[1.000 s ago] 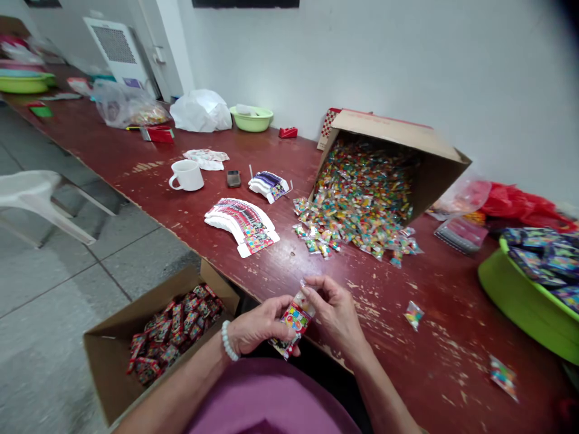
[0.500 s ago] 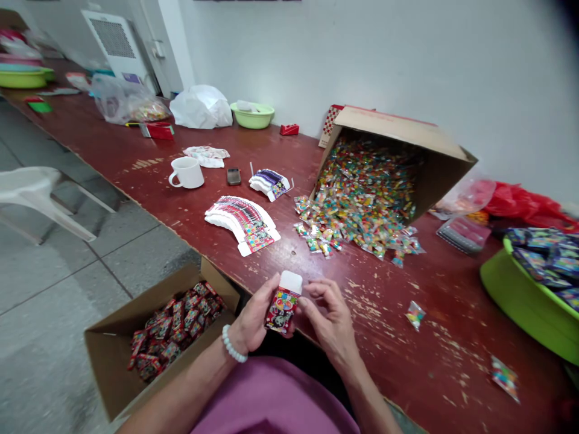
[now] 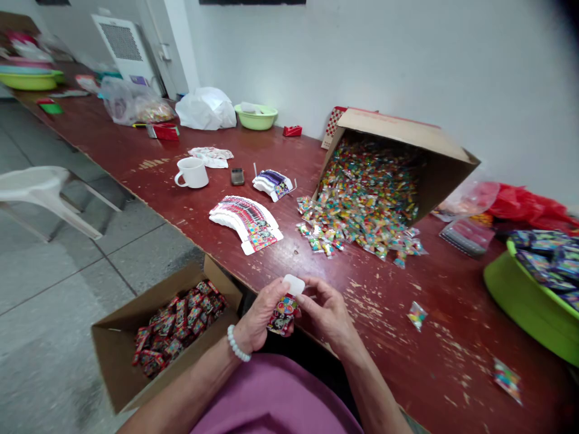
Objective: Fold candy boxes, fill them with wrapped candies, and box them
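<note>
My left hand (image 3: 257, 314), with a pale bead bracelet at the wrist, is closed around a small red printed candy box (image 3: 284, 310) at the table's front edge. The box stands upright with its white top flap sticking up. The thumb and fingers of my right hand (image 3: 331, 314) pinch the right side of the box near that flap. Just beyond lies a fanned stack of flat red cartons (image 3: 246, 223). Small clear candy packets (image 3: 357, 223) spill from a tipped cardboard box (image 3: 446, 175). What is inside the held box is hidden.
Below left, an open carton (image 3: 113, 367) holds many red candy boxes. A green basin (image 3: 520, 301) of dark packets stands at right. Loose packets (image 3: 417, 316) lie on the worn red table (image 3: 380, 325). Farther back are a white mug (image 3: 193, 173) and purple cartons (image 3: 272, 184).
The white flap has tipped forward, and my left thumb has moved up to it. My right fingers have closed in against the box's side. The view has shifted slightly.
</note>
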The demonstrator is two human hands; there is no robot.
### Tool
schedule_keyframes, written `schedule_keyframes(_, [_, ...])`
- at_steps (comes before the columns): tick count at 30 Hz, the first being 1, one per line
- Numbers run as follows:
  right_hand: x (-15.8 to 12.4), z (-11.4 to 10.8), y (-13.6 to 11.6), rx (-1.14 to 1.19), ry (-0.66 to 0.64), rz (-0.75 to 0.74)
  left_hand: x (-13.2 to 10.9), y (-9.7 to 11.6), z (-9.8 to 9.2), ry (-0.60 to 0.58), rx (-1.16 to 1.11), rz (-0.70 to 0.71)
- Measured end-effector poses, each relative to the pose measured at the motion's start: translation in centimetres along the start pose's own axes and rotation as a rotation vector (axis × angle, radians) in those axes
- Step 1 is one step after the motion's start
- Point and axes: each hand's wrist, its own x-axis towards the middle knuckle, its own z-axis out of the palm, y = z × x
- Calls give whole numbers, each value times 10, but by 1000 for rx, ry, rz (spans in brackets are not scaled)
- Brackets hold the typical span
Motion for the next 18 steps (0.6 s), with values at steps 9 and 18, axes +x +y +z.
schedule_keyframes(9, [-6,-5,-13,-280,-95,-128,5,4,-7,-132,40,-110])
schedule_keyframes(18, [6,3,-1,14,-71,2,7,3,-4,-142,49,-91])
